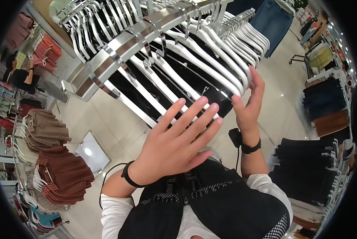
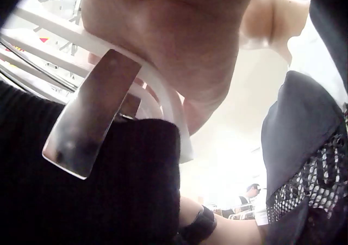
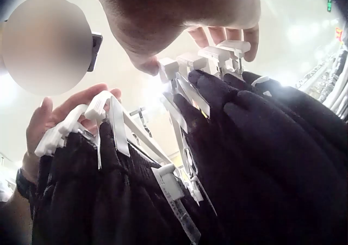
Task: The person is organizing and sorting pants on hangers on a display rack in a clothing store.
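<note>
Black garments (image 2: 109,201) (image 3: 261,147) hang from white clip hangers (image 1: 166,87) (image 3: 187,60) on a curved chrome rail (image 1: 134,40). My left hand (image 1: 174,139) (image 2: 168,38) lies palm down over the near hanger ends, its fingers straight and slightly spread. Beside it, my right hand (image 1: 250,103) (image 3: 185,11) grips a bunch of hanger ends, thumb on one side and bent fingers on the other. A shiny clip (image 2: 95,114) shows below my left palm in the left wrist view. Part of the left fingers is hidden behind hangers in the right wrist view.
Checked garments (image 1: 66,175) hang at left near a white panel (image 1: 92,151). Dark garments (image 1: 302,167) hang at lower right. Jeans (image 1: 272,24) hang behind the rail. A person in black (image 1: 25,77) stands at far left. Tiled floor (image 1: 118,131) lies below.
</note>
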A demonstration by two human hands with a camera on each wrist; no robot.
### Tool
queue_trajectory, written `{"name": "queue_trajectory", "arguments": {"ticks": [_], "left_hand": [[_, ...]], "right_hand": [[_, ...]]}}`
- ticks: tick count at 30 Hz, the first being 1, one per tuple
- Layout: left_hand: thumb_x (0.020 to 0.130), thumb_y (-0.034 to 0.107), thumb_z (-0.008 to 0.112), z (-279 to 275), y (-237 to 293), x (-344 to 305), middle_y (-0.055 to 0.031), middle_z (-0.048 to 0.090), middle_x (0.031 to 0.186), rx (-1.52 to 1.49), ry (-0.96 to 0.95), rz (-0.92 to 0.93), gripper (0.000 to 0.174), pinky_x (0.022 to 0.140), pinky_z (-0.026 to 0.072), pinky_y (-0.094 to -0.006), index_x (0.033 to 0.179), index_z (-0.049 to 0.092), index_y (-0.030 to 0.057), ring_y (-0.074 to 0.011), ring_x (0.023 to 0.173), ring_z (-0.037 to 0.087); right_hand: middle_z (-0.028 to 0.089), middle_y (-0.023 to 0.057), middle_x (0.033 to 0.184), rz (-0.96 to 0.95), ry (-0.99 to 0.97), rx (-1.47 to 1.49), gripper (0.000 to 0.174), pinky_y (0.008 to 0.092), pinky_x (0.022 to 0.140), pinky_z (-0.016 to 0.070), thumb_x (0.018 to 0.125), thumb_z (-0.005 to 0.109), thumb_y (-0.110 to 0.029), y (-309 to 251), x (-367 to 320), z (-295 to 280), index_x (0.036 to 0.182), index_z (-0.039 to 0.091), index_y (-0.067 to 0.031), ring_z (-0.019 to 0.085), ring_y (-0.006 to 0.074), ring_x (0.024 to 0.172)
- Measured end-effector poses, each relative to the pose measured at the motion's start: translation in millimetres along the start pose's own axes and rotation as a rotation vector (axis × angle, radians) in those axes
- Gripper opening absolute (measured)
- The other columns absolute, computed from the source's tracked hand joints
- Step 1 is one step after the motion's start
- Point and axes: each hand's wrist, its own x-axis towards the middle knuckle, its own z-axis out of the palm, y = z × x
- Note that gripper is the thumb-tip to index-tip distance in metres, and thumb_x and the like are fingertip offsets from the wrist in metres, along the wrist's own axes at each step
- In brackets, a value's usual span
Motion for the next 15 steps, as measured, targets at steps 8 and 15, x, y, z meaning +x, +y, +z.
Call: {"name": "queue_trajectory", "arguments": {"ticks": [8,15], "left_hand": [[0.071,0.037,0.084,18,13,24,0.0004,0.066,0.121,0.106,0.070,-0.137,0.054,0.111,0.0404,-0.0466,0.120,0.072,0.0194,-0.0253,0.123,0.059],[0.062,0.026,0.087,24,27,29,-0.0017,0.068,0.102,0.197,0.147,-0.267,0.033,0.101,0.0500,-0.0497,0.086,0.069,0.0139,-0.0287,0.110,0.065]], "right_hand": [[0.051,0.0173,0.138,-0.067,-0.055,0.064,0.088,0.0415,0.107,0.0417,0.076,0.089,-0.037,20,2,-11,0.146,0.047,-0.0007,0.053,0.0309,0.124],[0.047,0.0208,0.139,-0.271,-0.106,0.031,0.086,0.0409,0.102,0.0469,0.073,0.092,-0.036,29,23,-17,0.140,0.050,0.0015,0.052,0.0330,0.123]]}}
